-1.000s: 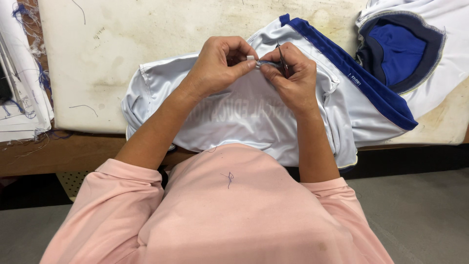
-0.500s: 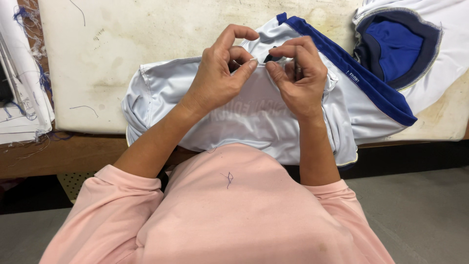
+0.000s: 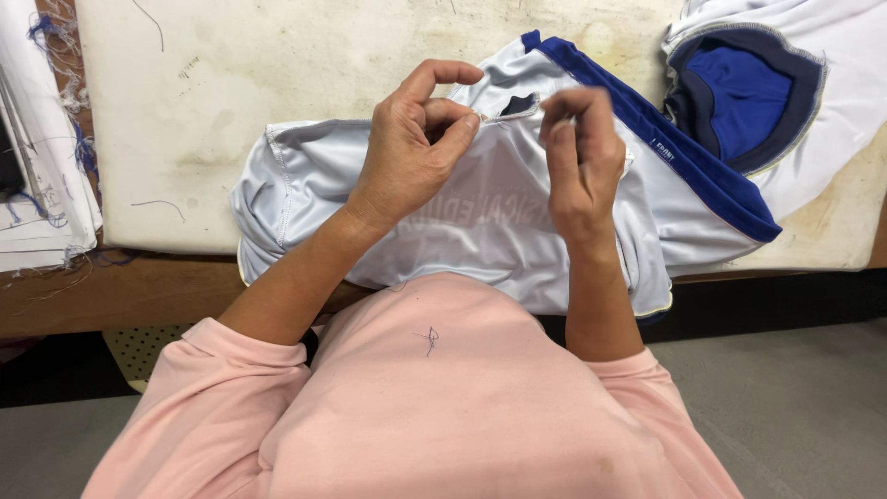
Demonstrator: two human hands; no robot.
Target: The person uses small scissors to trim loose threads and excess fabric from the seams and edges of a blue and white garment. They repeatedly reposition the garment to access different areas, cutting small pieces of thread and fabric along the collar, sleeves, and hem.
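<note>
A pale grey jersey (image 3: 480,222) with a blue side panel lies inside out across the edge of a stained white padded table (image 3: 277,74), partly draped toward the person's lap. The left hand (image 3: 411,152) pinches the seam near the neckline between thumb and fingers. The right hand (image 3: 577,162) hovers just beside it, fingertips pressed together; whether they hold a thread or tool cannot be told. The fabric looks thin, light, soft and slippery, so it is probably best gripped at the stitched seams or hem. A second white and blue garment (image 3: 758,92) rests nearby.
</note>
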